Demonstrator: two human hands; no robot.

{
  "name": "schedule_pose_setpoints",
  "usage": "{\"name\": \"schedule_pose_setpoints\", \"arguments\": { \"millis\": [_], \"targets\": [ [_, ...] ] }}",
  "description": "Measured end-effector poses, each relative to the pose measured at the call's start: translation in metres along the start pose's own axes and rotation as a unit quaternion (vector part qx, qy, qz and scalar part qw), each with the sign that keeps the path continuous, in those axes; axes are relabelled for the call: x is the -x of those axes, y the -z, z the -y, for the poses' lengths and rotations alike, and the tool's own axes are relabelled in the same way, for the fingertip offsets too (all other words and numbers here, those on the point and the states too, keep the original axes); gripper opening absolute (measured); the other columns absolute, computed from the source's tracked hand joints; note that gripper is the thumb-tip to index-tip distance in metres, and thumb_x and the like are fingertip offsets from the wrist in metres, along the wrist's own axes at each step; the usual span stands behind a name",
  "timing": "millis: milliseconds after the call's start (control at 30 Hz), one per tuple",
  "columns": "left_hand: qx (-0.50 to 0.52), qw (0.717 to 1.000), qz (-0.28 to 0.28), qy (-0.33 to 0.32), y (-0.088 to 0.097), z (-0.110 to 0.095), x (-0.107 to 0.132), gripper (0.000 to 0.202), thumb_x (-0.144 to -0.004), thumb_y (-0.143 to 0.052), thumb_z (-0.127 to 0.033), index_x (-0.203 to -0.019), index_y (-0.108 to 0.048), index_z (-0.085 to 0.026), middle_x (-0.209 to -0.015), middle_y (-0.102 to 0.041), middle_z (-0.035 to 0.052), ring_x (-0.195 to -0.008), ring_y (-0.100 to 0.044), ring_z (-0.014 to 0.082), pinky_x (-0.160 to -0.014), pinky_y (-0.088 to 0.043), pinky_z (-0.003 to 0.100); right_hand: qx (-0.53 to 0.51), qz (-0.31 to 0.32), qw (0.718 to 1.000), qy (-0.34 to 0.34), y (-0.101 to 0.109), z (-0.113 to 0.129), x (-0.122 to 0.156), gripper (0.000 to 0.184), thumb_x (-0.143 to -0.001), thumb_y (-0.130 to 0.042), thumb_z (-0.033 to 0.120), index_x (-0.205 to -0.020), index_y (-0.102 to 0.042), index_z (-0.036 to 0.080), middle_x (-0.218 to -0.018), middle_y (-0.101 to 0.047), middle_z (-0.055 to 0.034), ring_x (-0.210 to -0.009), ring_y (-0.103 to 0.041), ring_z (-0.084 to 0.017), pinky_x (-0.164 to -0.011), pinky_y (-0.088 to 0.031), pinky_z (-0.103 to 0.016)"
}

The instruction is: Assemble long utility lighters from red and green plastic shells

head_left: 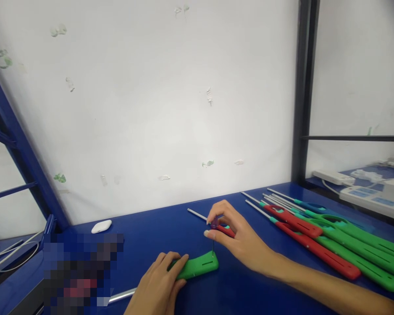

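My left hand [160, 280] is closed around a green long-necked lighter [200, 265] and presses it to the blue table. Its silver barrel [122, 295] sticks out to the left from under that hand. Between thumb and fingers, my right hand [231, 232] pinches a small screwdriver [214, 223] with a purplish handle. The thin shaft points straight down, and its tip meets the end of the green handle. Behind my right hand lies a red lighter [228, 230], partly hidden.
Several red, green and blue lighters [335, 236] lie in a pile at the right. A white case [101, 226] rests near the wall at the left. Power strips [374, 199] stand beyond the dark post [304, 96]. A blurred-out patch [82, 271] covers the lower left.
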State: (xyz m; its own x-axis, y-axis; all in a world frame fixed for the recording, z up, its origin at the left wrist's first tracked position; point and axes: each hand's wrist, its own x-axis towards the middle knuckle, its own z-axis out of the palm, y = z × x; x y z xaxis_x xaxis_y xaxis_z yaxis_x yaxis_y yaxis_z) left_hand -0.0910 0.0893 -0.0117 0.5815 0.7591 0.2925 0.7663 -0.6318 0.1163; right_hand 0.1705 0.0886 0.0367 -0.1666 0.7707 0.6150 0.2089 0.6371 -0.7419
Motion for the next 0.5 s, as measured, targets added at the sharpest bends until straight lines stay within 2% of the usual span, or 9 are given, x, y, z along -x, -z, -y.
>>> {"name": "schedule_pose_setpoints", "arguments": {
  "millis": [67, 200, 267, 367, 433, 500],
  "targets": [
    [0.000, 1.000, -0.003, 0.001, 0.0000, 0.0002, 0.0002, 0.047, -0.097, -0.050, -0.016, -0.140, -0.061, -0.031, -0.129, -0.068, 0.0054, -0.114, -0.065, 0.0248, -0.101, -0.055, 0.036, -0.004, -0.011, 1.000, 0.000, 0.0000, 0.0001, -0.0007, 0.005, -0.094, -0.068, 0.028, -0.098, -0.065, 0.026, -0.103, -0.062, -0.0008, -0.091, -0.060, -0.016, -0.086, -0.050, -0.030],
    [0.002, 1.000, -0.014, -0.002, -0.0014, 0.0016, 0.0017, 0.046, -0.097, -0.050, -0.016, -0.139, -0.062, -0.031, -0.128, -0.068, 0.0055, -0.115, -0.065, 0.0249, -0.100, -0.055, 0.035, -0.017, 0.033, 0.999, -0.012, 0.0018, 0.0020, -0.0014, 0.023, -0.102, -0.054, 0.026, -0.123, -0.063, 0.031, -0.112, -0.066, -0.0020, -0.101, -0.063, -0.017, -0.094, -0.049, -0.033],
    [0.003, 1.000, -0.017, -0.005, -0.0023, 0.0026, 0.0023, 0.047, -0.096, -0.051, -0.016, -0.139, -0.061, -0.031, -0.128, -0.069, 0.0054, -0.115, -0.065, 0.0248, -0.100, -0.055, 0.034, -0.008, 0.033, 0.999, -0.010, 0.0026, 0.0024, -0.0013, 0.021, -0.099, -0.060, 0.029, -0.120, -0.064, 0.031, -0.115, -0.065, -0.0025, -0.103, -0.062, -0.018, -0.095, -0.049, -0.034],
    [0.003, 1.000, -0.015, -0.005, -0.0026, 0.0033, 0.0021, 0.048, -0.096, -0.052, -0.016, -0.139, -0.061, -0.032, -0.128, -0.069, 0.0050, -0.115, -0.065, 0.0248, -0.099, -0.056, 0.034, 0.005, 0.006, 1.000, -0.003, 0.0027, 0.0021, -0.0015, 0.012, -0.094, -0.069, 0.031, -0.105, -0.067, 0.028, -0.108, -0.064, -0.0022, -0.096, -0.062, -0.018, -0.090, -0.051, -0.032],
    [0.003, 1.000, -0.014, -0.005, -0.0021, 0.0030, 0.0014, 0.048, -0.096, -0.052, -0.015, -0.140, -0.061, -0.033, -0.128, -0.068, 0.0044, -0.113, -0.065, 0.0247, -0.098, -0.056, 0.035, -0.004, 0.013, 1.000, -0.009, 0.0023, 0.0019, -0.0018, 0.012, -0.099, -0.060, 0.030, -0.109, -0.067, 0.029, -0.106, -0.066, -0.0021, -0.095, -0.062, -0.018, -0.089, -0.051, -0.032],
    [0.002, 1.000, -0.014, -0.007, -0.0013, 0.0023, 0.0006, 0.049, -0.096, -0.052, -0.014, -0.140, -0.060, -0.034, -0.127, -0.069, 0.0036, -0.112, -0.065, 0.0242, -0.098, -0.056, 0.035, -0.016, 0.033, 0.999, -0.014, 0.0019, 0.0013, -0.0018, 0.022, -0.102, -0.053, 0.027, -0.121, -0.063, 0.030, -0.111, -0.067, -0.0022, -0.100, -0.063, -0.018, -0.093, -0.050, -0.033]
  ]
}}
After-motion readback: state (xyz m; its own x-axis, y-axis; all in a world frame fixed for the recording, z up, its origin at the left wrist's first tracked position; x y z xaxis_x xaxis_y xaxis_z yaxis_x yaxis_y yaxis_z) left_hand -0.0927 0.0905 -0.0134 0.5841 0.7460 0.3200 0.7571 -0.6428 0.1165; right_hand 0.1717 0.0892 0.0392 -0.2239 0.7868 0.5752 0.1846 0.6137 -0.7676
